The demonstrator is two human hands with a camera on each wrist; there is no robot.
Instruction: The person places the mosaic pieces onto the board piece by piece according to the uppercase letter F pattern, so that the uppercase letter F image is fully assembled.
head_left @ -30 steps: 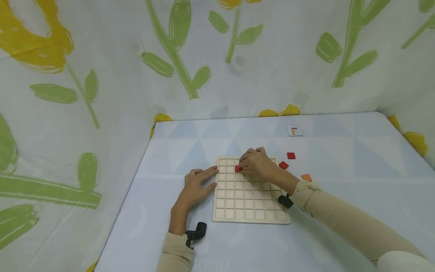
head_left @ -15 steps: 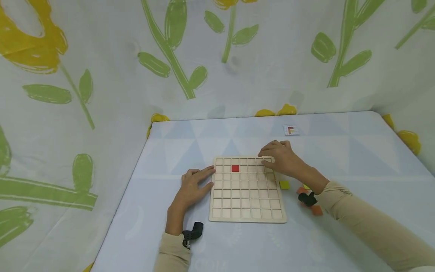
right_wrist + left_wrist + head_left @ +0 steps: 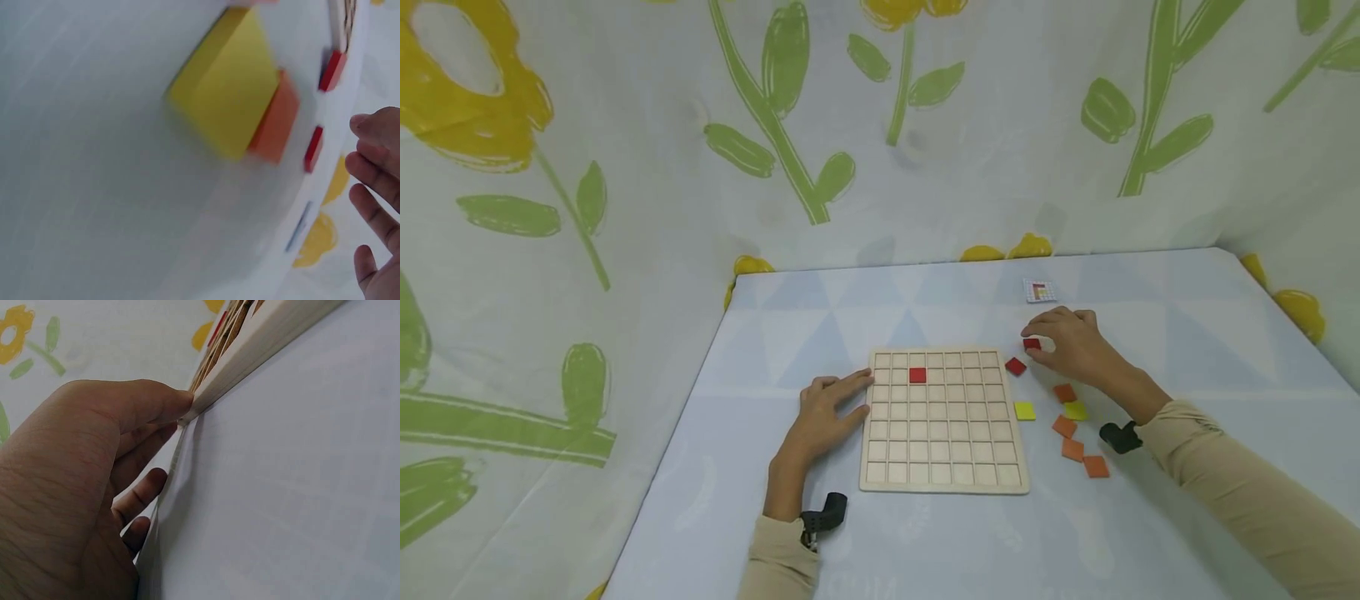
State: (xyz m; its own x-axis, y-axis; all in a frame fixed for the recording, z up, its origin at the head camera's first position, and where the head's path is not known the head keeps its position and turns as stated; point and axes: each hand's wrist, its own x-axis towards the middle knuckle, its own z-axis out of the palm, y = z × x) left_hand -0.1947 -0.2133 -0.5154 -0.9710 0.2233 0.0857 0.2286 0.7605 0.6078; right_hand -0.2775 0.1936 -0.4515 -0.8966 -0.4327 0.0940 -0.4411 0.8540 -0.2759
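Tiles (image 3: 1072, 450), four orange, two yellow, lie right of the grid board (image 3: 951, 430). The left hand (image 3: 827, 412), fingers extended, touches its left edge. A red tile (image 3: 917, 375) sits in its second-farthest row; another red tile (image 3: 1016, 367) lies off its right edge. Farther, the right hand (image 3: 1071, 342), fingers parted, hovers at a third red tile (image 3: 1032, 343); beyond lies a card (image 3: 1040, 291).

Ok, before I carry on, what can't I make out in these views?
Card: head view, pattern too small to read for sure; right wrist view, almost edge-on.
Yellow tile: right wrist view, outline blurred.
Orange tile: right wrist view, partly hidden behind the yellow tile.
Right hand: right wrist view, cut off by the right edge.
Board: left wrist view, cut off by the top edge.
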